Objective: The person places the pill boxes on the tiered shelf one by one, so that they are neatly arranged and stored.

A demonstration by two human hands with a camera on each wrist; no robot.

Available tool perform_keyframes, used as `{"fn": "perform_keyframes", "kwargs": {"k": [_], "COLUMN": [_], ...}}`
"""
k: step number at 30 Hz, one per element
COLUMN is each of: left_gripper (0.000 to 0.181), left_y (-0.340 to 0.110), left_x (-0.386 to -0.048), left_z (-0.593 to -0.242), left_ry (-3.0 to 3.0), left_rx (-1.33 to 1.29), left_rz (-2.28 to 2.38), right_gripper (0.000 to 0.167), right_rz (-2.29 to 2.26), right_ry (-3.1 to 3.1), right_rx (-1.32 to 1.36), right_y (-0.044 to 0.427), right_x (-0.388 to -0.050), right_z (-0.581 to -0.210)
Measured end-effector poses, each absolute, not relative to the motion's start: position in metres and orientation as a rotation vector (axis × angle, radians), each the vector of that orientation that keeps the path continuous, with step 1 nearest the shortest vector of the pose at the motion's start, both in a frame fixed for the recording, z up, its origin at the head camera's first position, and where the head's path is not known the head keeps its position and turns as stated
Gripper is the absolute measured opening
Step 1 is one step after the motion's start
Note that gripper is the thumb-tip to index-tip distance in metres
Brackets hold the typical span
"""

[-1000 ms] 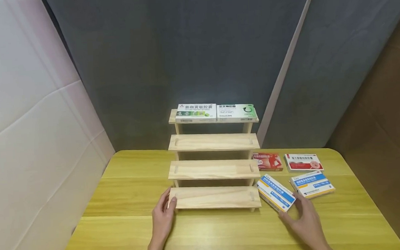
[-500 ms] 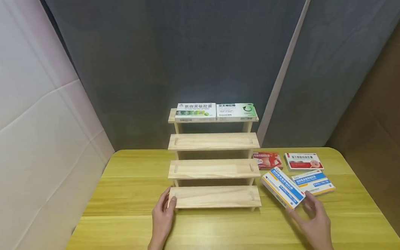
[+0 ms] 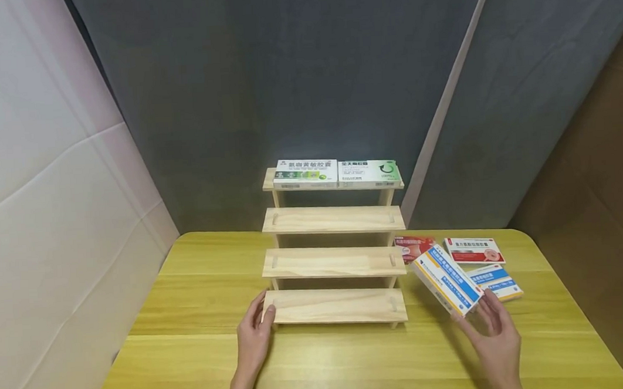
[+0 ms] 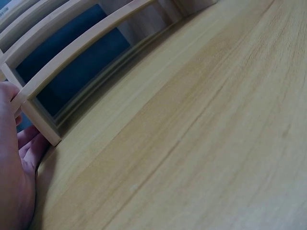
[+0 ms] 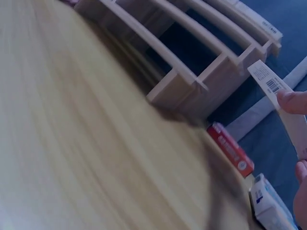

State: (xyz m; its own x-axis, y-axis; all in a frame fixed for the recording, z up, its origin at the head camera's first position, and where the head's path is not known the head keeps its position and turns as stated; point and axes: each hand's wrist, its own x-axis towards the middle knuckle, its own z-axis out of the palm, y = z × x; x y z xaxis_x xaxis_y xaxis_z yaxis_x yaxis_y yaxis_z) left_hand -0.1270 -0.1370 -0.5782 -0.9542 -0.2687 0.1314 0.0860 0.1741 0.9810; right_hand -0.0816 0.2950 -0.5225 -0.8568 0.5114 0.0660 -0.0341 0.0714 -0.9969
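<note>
Right grip [image 3: 496, 340]: clamped on near end of blue-and-white box [image 3: 448, 280], held above counter [image 3: 331, 364], right of wooden rack [image 3: 333, 262]; left grip [image 3: 253, 335]: clamped on left end of lowest shelf [image 3: 335, 306]

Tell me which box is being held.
The blue-striped box in the right hand; its twin lies on the table, other boxes there or on the top shelf.

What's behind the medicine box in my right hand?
Behind the held blue-striped medicine box, in the head view, are a red medicine box and a second blue-striped box; the red one's lower right corner and the other's left end are hidden.
</note>
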Motion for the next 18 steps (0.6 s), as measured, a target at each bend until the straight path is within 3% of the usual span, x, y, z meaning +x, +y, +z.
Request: {"fn": "perform_keyframes", "kwargs": {"k": [18], "left_gripper": [0.043], "left_y": [-0.136], "left_x": [-0.127], "left_z": [-0.577], "left_ry": [-2.168], "left_rx": [0.183], "left_rz": [-1.856], "right_gripper": [0.08], "right_rz": [1.917], "right_ry": [-1.702], "right_rx": [-0.201], "right_y": [0.271], "right_x": [-0.082], "right_z": [-0.488]}}
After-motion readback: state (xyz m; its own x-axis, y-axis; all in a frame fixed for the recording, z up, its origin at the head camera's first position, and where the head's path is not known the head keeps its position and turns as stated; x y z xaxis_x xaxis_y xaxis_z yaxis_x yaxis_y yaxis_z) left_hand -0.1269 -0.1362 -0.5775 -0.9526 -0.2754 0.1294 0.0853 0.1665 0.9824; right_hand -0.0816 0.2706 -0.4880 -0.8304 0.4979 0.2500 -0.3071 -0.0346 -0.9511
